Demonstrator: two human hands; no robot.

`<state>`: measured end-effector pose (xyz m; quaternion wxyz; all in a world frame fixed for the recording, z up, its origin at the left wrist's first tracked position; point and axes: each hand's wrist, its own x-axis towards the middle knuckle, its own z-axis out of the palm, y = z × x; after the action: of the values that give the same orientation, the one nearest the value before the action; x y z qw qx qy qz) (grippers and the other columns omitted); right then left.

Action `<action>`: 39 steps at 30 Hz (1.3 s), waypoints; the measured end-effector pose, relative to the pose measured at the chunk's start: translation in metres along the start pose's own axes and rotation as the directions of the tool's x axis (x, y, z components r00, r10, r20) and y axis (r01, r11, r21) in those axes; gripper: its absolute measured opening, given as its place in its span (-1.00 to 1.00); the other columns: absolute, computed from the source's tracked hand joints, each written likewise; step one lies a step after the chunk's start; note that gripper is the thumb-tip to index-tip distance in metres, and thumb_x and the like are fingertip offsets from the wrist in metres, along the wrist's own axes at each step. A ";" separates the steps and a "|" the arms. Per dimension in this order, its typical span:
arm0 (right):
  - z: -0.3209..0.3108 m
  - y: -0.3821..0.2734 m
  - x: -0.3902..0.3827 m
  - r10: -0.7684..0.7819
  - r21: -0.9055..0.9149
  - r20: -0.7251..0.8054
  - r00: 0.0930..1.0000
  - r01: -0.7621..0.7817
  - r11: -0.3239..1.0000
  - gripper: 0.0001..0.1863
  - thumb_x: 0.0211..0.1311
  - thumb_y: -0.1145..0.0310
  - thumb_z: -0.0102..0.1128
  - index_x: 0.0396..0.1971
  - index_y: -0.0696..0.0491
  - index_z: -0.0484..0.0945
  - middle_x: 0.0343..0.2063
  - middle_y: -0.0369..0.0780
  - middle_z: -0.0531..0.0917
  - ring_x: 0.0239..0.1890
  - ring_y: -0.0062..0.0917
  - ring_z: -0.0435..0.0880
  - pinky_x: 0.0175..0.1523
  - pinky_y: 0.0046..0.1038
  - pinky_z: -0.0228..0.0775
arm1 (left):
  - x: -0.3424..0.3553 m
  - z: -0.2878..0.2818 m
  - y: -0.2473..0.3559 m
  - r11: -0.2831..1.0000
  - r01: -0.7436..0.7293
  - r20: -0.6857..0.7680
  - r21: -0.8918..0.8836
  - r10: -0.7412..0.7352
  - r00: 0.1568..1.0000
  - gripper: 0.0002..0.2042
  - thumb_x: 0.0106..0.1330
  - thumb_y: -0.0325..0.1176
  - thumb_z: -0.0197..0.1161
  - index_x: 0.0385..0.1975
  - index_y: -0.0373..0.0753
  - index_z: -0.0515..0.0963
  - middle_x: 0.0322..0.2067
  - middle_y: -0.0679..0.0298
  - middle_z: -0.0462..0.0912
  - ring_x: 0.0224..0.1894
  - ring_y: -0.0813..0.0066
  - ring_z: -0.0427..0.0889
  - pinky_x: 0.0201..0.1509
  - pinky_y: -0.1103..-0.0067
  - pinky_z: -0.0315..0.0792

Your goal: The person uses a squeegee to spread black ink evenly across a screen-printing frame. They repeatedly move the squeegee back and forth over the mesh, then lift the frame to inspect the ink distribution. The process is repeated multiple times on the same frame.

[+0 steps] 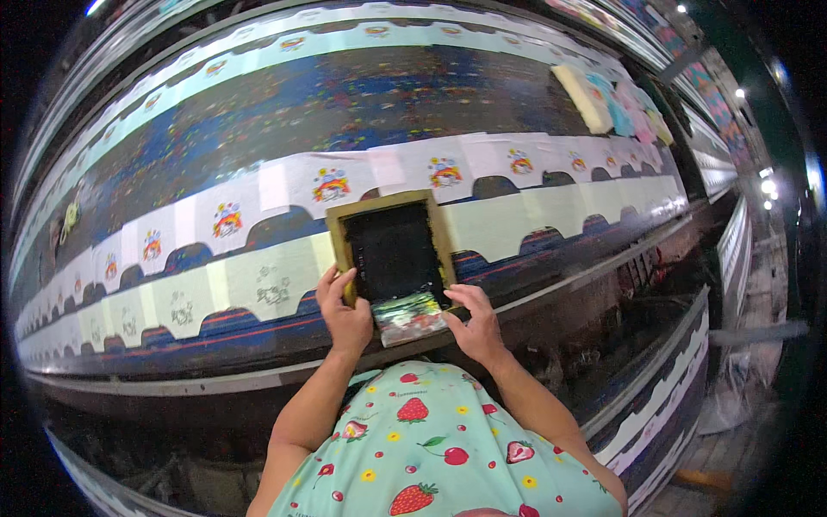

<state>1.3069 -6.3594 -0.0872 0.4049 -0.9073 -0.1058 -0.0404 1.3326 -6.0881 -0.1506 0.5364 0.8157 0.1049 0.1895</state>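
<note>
Both of my hands grip a screen-printing frame with a yellowish rim and a black, ink-covered middle. My left hand closes on its near left corner, and my right hand on its near right side. Across the near end, between my hands, lies a paint-smeared strip; its kind I cannot make out. The frame rests over a row of pale cream fabric pieces. Left of it, several cream pieces carry black outline prints; those just right of it show no print.
Beyond runs a row of whitish fabric pieces with colourful prints, on a long paint-spotted table. Folded cloths lie at the far right. The table's near rail passes in front of me. More racks of fabric stand at right.
</note>
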 end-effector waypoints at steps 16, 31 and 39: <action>-0.137 0.151 0.000 0.055 0.177 -0.027 0.998 -0.049 0.983 -0.55 0.32 0.43 0.58 0.20 0.07 0.76 0.25 -0.05 0.77 0.37 -0.07 0.69 0.53 -0.07 0.47 | -0.027 0.175 0.072 0.987 -0.126 -0.020 -0.095 0.124 0.992 -0.50 0.08 -0.73 0.27 0.07 -0.28 0.78 0.39 -0.11 0.60 0.39 -0.05 0.58 0.59 0.23 0.36; -0.183 0.176 0.021 -0.411 -0.072 0.184 0.893 0.429 0.900 -0.52 0.29 0.28 0.61 0.20 0.00 0.75 0.25 -0.08 0.70 0.43 -0.04 0.61 0.54 0.05 0.42 | -0.045 0.236 0.091 0.993 -0.059 -0.049 -0.105 0.054 0.997 -0.50 0.11 -0.70 0.31 0.12 -0.27 0.77 0.39 -0.16 0.60 0.50 -0.13 0.54 0.65 0.17 0.34; -0.175 0.148 0.054 -0.478 -0.177 0.426 0.768 0.589 0.789 -0.60 0.22 0.49 0.39 0.09 0.07 0.79 0.02 -0.13 0.74 0.12 -0.15 0.72 0.27 -0.09 0.56 | -0.043 0.237 0.083 0.999 -0.026 -0.021 -0.022 0.026 0.999 -0.48 0.20 -0.67 0.31 0.23 -0.27 0.71 0.42 -0.07 0.62 0.47 0.00 0.60 0.59 0.27 0.43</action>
<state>1.3953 -6.5766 -0.0692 0.2067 -0.8804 -0.4268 -0.0042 1.3904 -6.3352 -0.1670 0.5417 0.8090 0.0977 0.2061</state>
